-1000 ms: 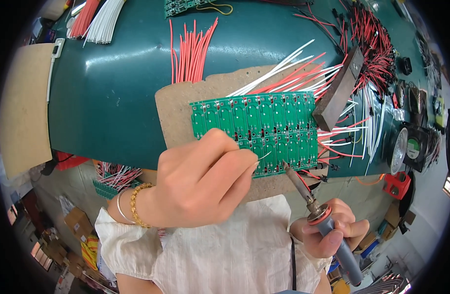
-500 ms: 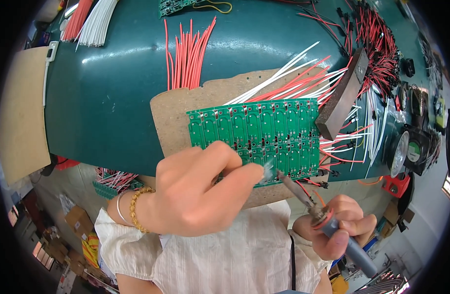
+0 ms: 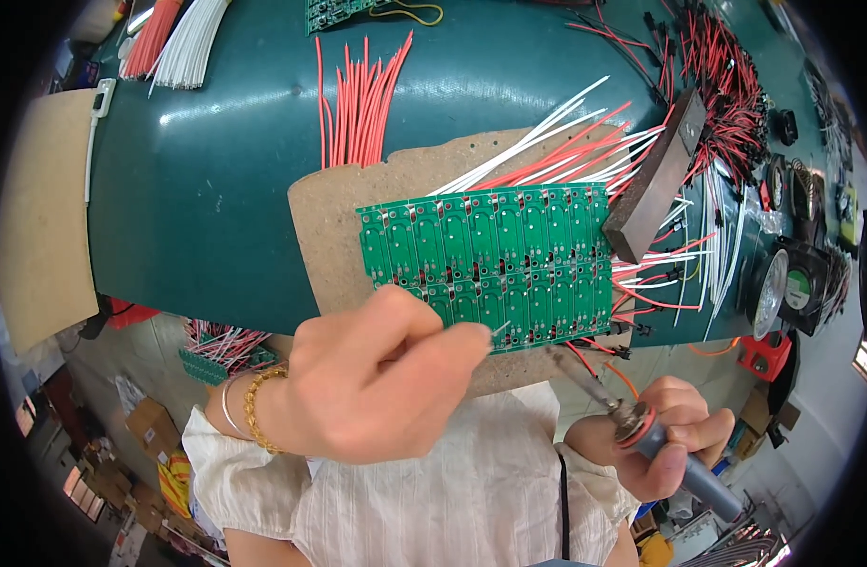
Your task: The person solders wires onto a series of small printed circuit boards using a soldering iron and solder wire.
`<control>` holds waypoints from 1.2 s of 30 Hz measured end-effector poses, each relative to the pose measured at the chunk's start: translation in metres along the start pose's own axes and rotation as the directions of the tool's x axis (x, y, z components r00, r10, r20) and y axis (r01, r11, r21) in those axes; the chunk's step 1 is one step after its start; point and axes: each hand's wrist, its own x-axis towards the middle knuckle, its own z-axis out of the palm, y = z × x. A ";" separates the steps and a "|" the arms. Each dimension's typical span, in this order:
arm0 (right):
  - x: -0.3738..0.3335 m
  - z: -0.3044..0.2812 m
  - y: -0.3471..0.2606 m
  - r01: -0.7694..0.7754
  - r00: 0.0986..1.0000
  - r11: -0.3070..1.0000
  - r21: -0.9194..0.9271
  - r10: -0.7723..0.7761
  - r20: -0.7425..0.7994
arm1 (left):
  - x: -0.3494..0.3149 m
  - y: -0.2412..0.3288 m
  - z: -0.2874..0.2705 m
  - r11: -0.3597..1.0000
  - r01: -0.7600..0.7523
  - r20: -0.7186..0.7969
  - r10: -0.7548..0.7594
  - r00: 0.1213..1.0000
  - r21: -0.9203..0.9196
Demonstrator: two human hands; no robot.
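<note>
A green circuit board panel [image 3: 490, 255] lies on a worn brown fibreboard sheet [image 3: 325, 227] in front of me. My left hand [image 3: 372, 378] is closed in a pinch over the panel's near left part, hiding that corner. A short bit of thin silvery solder wire [image 3: 501, 329] sticks out from its fingertips toward the near edge. My right hand [image 3: 679, 435] is wrapped round the grey handle of a soldering iron [image 3: 703, 484]. The iron's dark tip points up and left, close to the panel's near edge; whether it touches cannot be made out.
A dark metal bar [image 3: 655, 180] rests across the panel's right end and wires. Red and white wires [image 3: 547, 165] run out behind the panel. Loose red wires [image 3: 358, 104] lie farther back. At right are a tangled wire pile [image 3: 726, 85] and a black fan [image 3: 802, 293].
The soldering iron has drawn back slightly right and toward me from the panel's near edge. My left hand has shifted a little left with the solder wire, and the whitish haze there has gone.
</note>
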 end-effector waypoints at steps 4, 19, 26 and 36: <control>0.005 0.016 -0.002 0.020 0.996 0.985 -0.169 -0.034 -0.083 | 0.007 -0.007 0.004 1.000 -0.007 -0.047 0.006 0.999 -0.010; 0.011 0.033 -0.002 -0.095 0.990 0.976 -0.195 0.114 0.086 | 0.017 -0.021 0.016 0.992 -0.068 -0.059 0.075 0.995 0.107; 0.009 0.039 -0.010 -0.136 0.988 0.946 -0.294 0.152 0.033 | 0.018 -0.023 0.018 0.988 -0.103 -0.047 0.109 0.993 0.116; 0.013 0.031 -0.002 -0.040 0.992 0.963 -0.268 0.069 0.102 | 0.015 -0.022 0.017 0.975 -0.129 -0.030 0.137 0.990 0.180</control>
